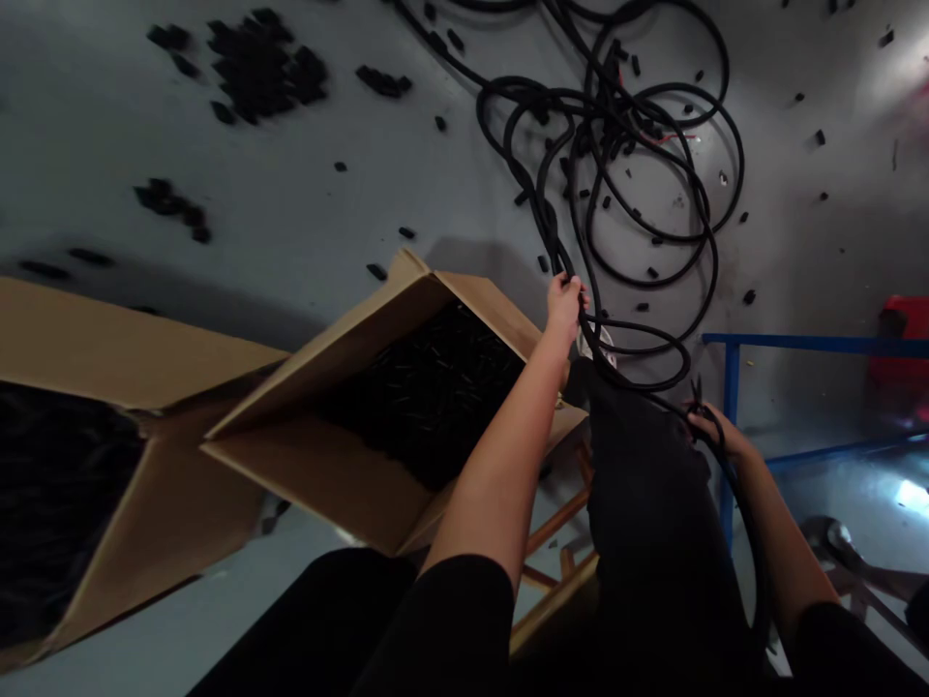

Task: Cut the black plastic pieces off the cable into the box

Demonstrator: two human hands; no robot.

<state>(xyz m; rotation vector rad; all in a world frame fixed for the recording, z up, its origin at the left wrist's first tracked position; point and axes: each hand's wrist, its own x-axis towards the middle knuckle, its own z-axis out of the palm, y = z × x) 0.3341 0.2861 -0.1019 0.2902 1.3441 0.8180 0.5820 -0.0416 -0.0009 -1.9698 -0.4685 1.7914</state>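
Grey floor [377, 198]: left hand [565, 299] grips black tubing [550, 232], right hand [717, 429] seemingly scissors [697, 390]; likely feeding length, next needing slack.

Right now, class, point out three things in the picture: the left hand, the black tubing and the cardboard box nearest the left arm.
Left hand [564, 306]: head view, back of the hand.
Black tubing [549, 232]: head view, bundled strands.
Cardboard box [355, 484]: head view, bare lower panel.

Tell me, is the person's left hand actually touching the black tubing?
Touching. The head view shows the left hand closed around the black tubing, with the strands running into its curled fingers.
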